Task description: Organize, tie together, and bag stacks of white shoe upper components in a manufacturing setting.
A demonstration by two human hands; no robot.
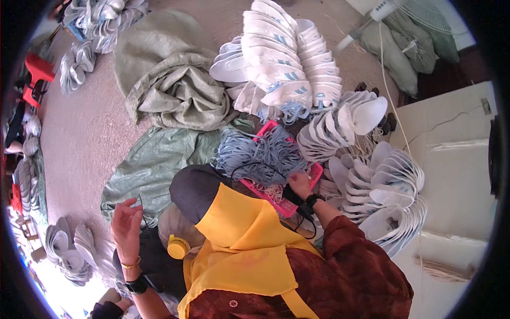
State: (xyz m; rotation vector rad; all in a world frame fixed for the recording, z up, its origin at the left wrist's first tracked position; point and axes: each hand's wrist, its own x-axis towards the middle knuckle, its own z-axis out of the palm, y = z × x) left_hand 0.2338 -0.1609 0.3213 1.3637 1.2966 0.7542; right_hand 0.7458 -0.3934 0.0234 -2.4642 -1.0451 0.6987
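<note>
My left hand [126, 220] is raised at the left, thumb and fingers brought together around a thin dark cord [139, 200]. A watch and a yellow bracelet circle that wrist. My right hand [300, 184] is closed at the right side of a pink plastic basket [317, 173]; whatever its fingers grip is hidden. Inside the basket lies a heap of light blue shoelaces [260, 151], with a black cable [249, 164] curving over them. Paler laces [272, 192] show at the near edge. The right wrist has a dark band.
White shoe uppers [279, 58] stand stacked beyond the basket, and more rows [388, 186] sit at the right. Green-grey sacks [175, 95] spread across the floor. A yellow-capped container [178, 248] is near my left forearm. A fan [382, 10] and a white door panel [451, 159] are at the right.
</note>
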